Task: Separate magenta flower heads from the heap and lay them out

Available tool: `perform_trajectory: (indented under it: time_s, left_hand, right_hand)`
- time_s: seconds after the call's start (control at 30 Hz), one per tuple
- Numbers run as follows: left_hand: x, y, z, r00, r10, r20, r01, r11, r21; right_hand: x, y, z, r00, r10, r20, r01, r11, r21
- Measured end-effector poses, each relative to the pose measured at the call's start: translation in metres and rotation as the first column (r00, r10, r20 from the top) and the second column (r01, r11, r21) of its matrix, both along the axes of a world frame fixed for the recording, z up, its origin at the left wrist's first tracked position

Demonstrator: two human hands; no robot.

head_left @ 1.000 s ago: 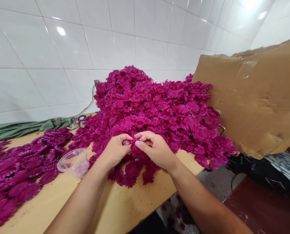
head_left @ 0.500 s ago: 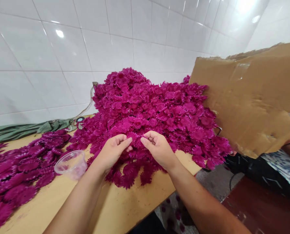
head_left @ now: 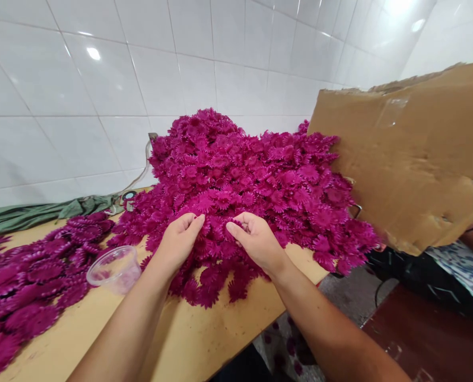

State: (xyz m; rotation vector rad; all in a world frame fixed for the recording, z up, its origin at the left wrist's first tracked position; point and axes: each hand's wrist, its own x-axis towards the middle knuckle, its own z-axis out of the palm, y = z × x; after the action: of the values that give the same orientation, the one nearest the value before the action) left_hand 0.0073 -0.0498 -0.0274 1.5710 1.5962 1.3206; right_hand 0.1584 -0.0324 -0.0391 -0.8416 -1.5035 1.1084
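Observation:
A large heap of magenta artificial flowers, with flat, fringed petals, rises in front of me. My left hand is at the heap's near side, thumb and forefinger pinched together. A speck of magenta shows at those fingertips, too small to name. Slightly to the right, my right hand pinches a magenta artificial flower between thumb and fingers. Its outline blends into the heap behind. Both hands are a little apart, and more loose flowers lie below them on the table.
On the yellowish tabletop, a clear plastic cup stands left of my forearm. Flatter flower layers spread at far left, beside green cloth. A cardboard sheet stands at right, partly hiding another person. White tiles back the table.
My left hand has moved a little to the left, widening the gap between my hands. My right hand has shifted only slightly left. The view has shifted slightly.

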Motion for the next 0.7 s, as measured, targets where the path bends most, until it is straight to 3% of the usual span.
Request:
perform_trajectory:
  time_s: [0.07,0.13,0.23,0.3,0.4,0.47,0.6,0.7]
  left_hand:
    - [-0.004,0.004,-0.001,0.974,0.135,-0.184,-0.118,0.988,0.096]
    - [-0.008,0.003,0.000,0.893,0.291,-0.343,-0.213,0.945,0.247]
    - [-0.008,-0.006,0.003,0.790,0.417,-0.449,-0.224,0.879,0.421]
    - [-0.003,-0.016,0.005,0.806,0.356,-0.473,-0.135,0.889,0.438]
    - [0.011,-0.028,0.003,0.848,0.158,-0.506,0.060,0.919,0.389]
    - [0.018,-0.030,0.000,0.837,0.114,-0.535,0.113,0.921,0.373]
    - [0.022,-0.026,-0.005,0.796,0.199,-0.571,0.052,0.918,0.394]
    - [0.020,-0.021,-0.005,0.855,0.239,-0.460,-0.060,0.927,0.371]
  right_hand:
    - [-0.003,0.001,0.000,1.000,-0.005,0.005,0.005,1.000,-0.028]
    - [-0.005,0.004,-0.001,1.000,-0.012,-0.013,0.011,0.997,-0.081]
    - [-0.007,0.009,-0.004,0.999,-0.040,-0.031,0.036,0.993,-0.114]
    - [-0.007,0.011,-0.005,0.999,-0.032,-0.017,0.030,0.996,-0.089]
    - [-0.007,0.006,-0.004,0.999,0.036,0.009,-0.036,0.998,-0.044]
    - [-0.008,0.001,-0.004,0.998,0.060,0.008,-0.060,0.998,-0.021]
    - [-0.011,-0.007,-0.008,0.995,0.098,-0.029,-0.099,0.993,-0.060]
    - [-0.014,-0.011,-0.011,0.993,0.096,-0.071,-0.101,0.992,-0.074]
